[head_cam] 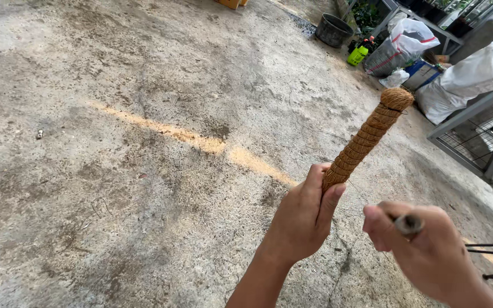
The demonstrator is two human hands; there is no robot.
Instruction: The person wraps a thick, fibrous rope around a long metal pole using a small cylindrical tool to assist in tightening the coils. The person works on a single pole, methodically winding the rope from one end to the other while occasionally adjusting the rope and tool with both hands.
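My left hand [303,219] clamped on lower end of coir pole [366,140], pole tilted up-right over concrete floor [144,171]. Right hand [423,251] pinched small grey stub [409,224]. Pole judged stiff, light, rough-gripping; hold low.

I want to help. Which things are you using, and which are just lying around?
In use: rope-wrapped pole in the left hand; small grey tool in the right hand.

Lying about: black tub, white sacks, green bottle, metal rack.
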